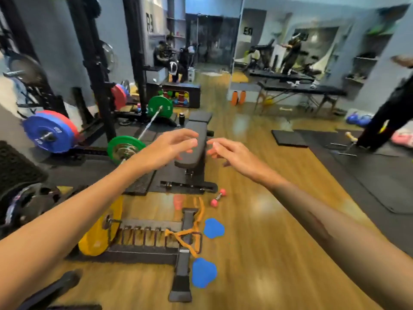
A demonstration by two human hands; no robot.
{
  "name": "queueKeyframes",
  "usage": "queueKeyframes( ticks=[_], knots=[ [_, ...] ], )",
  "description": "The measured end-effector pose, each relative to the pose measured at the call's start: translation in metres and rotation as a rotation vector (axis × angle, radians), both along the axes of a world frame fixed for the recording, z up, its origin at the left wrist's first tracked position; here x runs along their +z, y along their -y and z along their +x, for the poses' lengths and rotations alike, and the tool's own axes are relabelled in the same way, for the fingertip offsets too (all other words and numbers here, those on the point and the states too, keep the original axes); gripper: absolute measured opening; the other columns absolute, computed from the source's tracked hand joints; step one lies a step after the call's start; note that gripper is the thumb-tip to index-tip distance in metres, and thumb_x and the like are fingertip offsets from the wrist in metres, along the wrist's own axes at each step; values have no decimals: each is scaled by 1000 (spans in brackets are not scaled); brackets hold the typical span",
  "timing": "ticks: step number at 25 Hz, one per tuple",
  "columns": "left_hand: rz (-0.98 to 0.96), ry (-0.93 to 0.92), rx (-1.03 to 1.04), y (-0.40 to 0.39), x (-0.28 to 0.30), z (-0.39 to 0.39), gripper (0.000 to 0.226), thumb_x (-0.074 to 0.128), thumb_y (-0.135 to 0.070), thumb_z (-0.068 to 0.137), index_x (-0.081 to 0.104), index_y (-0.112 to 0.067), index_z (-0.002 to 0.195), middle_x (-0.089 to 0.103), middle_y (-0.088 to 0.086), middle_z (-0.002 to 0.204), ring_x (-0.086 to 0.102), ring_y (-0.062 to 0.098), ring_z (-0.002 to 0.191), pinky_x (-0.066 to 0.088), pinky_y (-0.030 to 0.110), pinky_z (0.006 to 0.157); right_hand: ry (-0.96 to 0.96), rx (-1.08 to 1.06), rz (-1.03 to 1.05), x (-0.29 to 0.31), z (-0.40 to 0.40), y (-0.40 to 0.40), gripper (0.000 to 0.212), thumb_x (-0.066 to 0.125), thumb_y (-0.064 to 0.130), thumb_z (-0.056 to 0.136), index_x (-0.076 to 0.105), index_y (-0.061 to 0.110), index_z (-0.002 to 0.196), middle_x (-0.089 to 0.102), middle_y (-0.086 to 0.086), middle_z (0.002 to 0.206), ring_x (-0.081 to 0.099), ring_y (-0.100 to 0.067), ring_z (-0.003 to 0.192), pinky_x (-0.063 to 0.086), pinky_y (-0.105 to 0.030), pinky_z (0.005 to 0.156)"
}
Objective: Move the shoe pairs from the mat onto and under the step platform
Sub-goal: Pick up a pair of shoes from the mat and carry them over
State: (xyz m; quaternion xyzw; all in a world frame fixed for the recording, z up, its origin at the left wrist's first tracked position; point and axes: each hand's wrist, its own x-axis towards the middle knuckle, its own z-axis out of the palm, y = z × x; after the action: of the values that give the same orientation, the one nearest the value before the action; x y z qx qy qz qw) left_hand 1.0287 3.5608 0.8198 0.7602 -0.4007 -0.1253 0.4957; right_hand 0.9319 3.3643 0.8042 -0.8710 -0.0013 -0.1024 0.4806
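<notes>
Both my arms reach forward at chest height over the gym floor. My left hand [169, 146] is empty with its fingers spread. My right hand [225, 151] is empty too, fingers loosely apart, a short gap from the left. No shoes and no step platform can be made out in this blurred view. Black floor mats [368, 175] lie at the right; blue [357, 119] and pink [403, 139] things lie at their far edge, too blurred to name.
A black weight bench [194, 139] stands just beyond my hands. Barbells with green [125, 148] and blue plates [48, 133] and a rack are at left. A yellow plate [100, 231], orange strap [192, 231], blue pads [204, 272] and pink dumbbell [218, 198] lie below. A person in black [384, 121] stands right.
</notes>
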Motion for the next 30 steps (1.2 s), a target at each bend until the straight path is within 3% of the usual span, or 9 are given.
queueKeyframes(
  ticks=[2, 6, 12, 15, 18, 23, 30],
  knots=[
    [-19, -7, -118, 81, -2, -18, 27, 51, -30, 97, 58, -23, 122, 67, -2, 114, 65, 18, 104, 55, 40, 82, -11, -106, 17, -4, -42, 63, 34, 42, 32, 102, 57, 14, 127, 66, 4, 102, 63, 4, 91, 48, -13, 70],
    [-9, -17, -363, 218, -11, -64, 25, 52, -34, 94, 57, -30, 118, 65, 0, 116, 65, 16, 104, 54, 41, 83, -70, -315, 25, -9, -118, 169, 36, 41, 39, 101, 56, 20, 128, 65, 4, 110, 61, -16, 110, 51, -37, 87],
    [14, -15, -661, 397, -19, -116, 34, 58, -37, 91, 56, -24, 122, 63, 5, 118, 63, 20, 105, 54, 40, 83, -69, -616, 34, -18, -202, 297, 42, 40, 45, 100, 52, 22, 133, 66, 1, 117, 61, -13, 112, 51, -41, 94],
    [3, 2, -790, 477, -25, -129, 27, 55, -31, 94, 56, -24, 121, 63, 6, 118, 64, 21, 104, 54, 42, 83, -85, -742, 36, -22, -229, 353, 40, 39, 44, 101, 52, 22, 132, 66, 0, 117, 61, -15, 111, 51, -42, 94],
    [-15, 13, -914, 565, -23, -133, 28, 54, -27, 96, 57, -20, 122, 64, 6, 116, 65, 19, 102, 55, 43, 82, -86, -887, 14, -21, -246, 412, 41, 39, 43, 101, 53, 20, 132, 67, 0, 116, 61, -14, 110, 52, -39, 89],
    [10, -80, -1090, 702, -23, -134, 29, 50, -24, 97, 58, -16, 124, 68, 4, 114, 67, 17, 100, 56, 38, 79, -74, -1112, 52, -22, -261, 498, 42, 41, 42, 101, 54, 17, 132, 67, -1, 117, 61, 1, 102, 48, -14, 77],
    [66, -151, -1267, 841, -59, -183, 25, 54, -24, 96, 60, -21, 119, 67, 5, 112, 68, 17, 99, 56, 39, 80, -103, -1316, 31, -48, -311, 609, 40, 43, 44, 99, 54, 22, 131, 65, 0, 120, 61, -11, 109, 53, -40, 92]
  ],
)
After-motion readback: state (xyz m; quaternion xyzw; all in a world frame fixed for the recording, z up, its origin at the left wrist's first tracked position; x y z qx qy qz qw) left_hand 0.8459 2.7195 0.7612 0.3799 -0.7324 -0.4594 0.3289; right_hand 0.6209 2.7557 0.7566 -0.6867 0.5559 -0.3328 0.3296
